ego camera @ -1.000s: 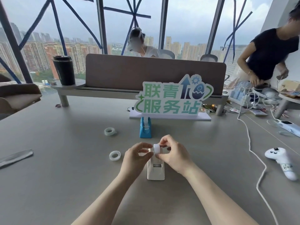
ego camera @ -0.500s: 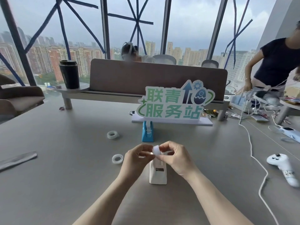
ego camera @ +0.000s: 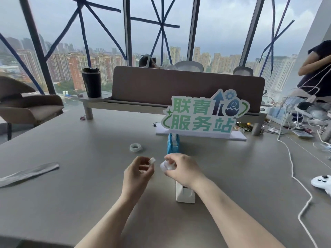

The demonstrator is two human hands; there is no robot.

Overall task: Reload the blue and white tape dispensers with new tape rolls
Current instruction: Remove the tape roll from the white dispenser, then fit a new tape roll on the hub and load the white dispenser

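The white tape dispenser stands on the grey table, partly hidden under my right wrist. Just above it my right hand pinches a white round spool. A few centimetres to its left, my left hand holds a small white core piece at its fingertips. The blue tape dispenser stands just behind my hands, in front of the sign. One clear tape roll lies flat on the table, left of the blue dispenser.
A green-lettered sign on a white base stands behind the blue dispenser. A silver strip lies at the left. A white cable and a white controller lie at the right. A black cup sits on the shelf; a person stands far right.
My hands have come apart: the small white piece went left with my left hand, the spool stayed in my right. The second loose roll is now hidden behind my left hand.
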